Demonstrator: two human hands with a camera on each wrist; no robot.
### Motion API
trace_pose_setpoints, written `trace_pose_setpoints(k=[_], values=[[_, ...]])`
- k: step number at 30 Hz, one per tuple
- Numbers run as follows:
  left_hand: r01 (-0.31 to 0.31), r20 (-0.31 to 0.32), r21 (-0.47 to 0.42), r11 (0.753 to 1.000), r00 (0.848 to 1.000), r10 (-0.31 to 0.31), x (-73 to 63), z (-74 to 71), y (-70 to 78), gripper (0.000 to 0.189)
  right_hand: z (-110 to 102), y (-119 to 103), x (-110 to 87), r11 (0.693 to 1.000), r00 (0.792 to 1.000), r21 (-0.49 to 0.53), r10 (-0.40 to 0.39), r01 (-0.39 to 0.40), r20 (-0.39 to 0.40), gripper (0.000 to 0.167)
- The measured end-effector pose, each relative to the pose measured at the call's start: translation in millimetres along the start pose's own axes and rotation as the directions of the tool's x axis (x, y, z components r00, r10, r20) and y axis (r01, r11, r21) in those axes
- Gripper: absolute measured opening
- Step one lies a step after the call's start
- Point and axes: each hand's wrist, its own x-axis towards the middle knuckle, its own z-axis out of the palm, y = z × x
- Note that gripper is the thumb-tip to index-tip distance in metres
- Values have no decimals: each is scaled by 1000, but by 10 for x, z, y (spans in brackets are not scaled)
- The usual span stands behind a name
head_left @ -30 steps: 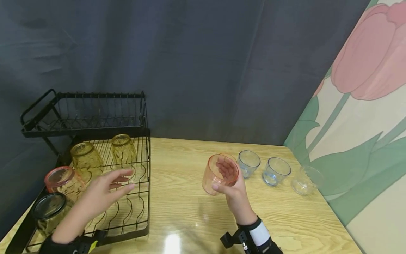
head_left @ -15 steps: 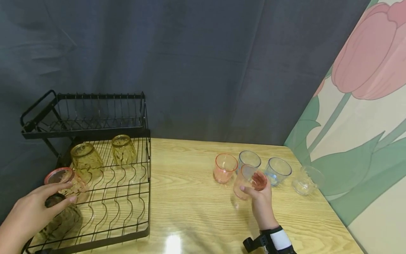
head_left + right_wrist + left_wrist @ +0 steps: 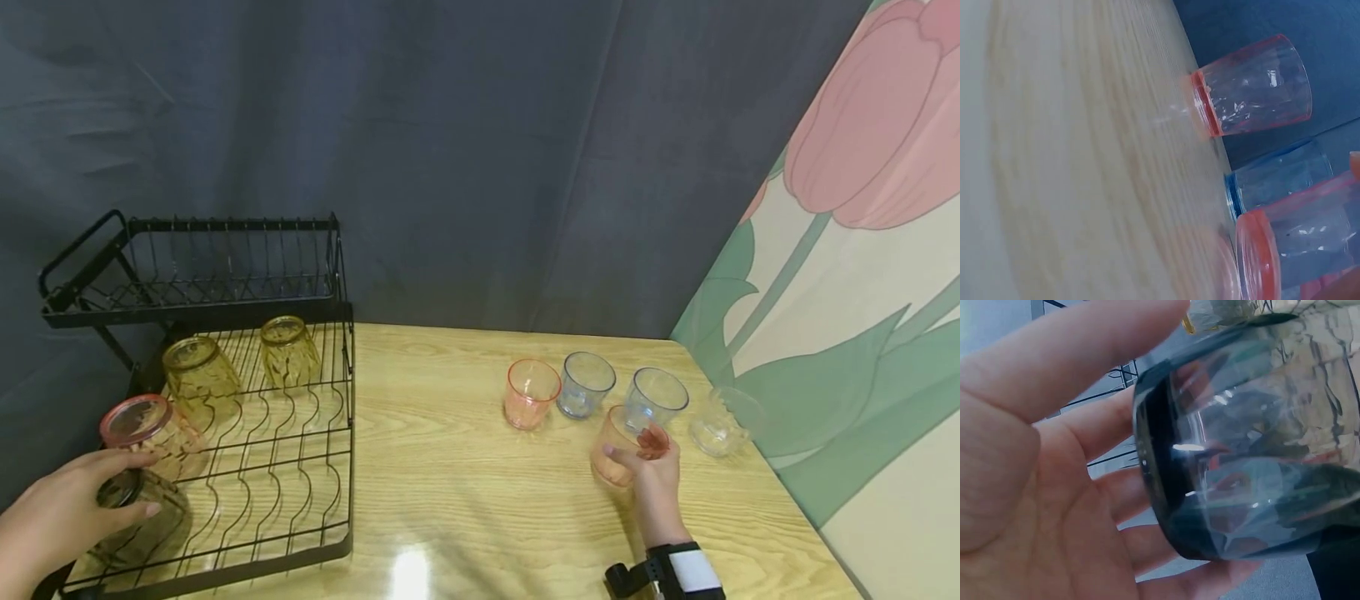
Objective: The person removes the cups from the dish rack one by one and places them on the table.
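My left hand is at a dark grey glass standing bottom up in the front left of the rack. Its fingers spread around the base; in the left wrist view, a gap shows between the thumb and the dark glass. On the right, my right hand holds an upright orange-tinted glass, fingers inside and thumb outside. Its base is close to the tabletop; whether it touches I cannot tell. Another orange-rimmed glass and two blue-rimmed glasses stand behind it.
A black wire dish rack with an upper tier stands at left, holding a pink glass and two amber ones. A clear glass stands far right. A dark curtain hangs behind the wooden table.
My right hand has carried the orange-tinted glass rightward and down, towards the tabletop. My left hand has moved left and down from above the rack to the dark grey glass.
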Motion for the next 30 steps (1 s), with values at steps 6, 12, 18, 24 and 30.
trace_pose_setpoints(k=[6,12,18,24,30], values=[[-1,47,-7,1000,999,2,30,0,-20,79,-28,1,39,997,1000,-71,-1,2,20,91],[-88,4,-45,995,996,89,67,17,-50,66,-49,27,50,993,997,-118,14,-4,82,96],[-79,51,-50,996,995,82,116,34,-79,75,-67,28,53,991,993,-131,23,-7,116,98],[-69,41,-36,997,997,71,106,36,-136,72,-106,-23,0,986,975,-154,99,-69,199,105],[-5,54,-19,1000,999,6,52,25,-133,78,-115,-103,-58,985,971,-172,56,-16,233,107]])
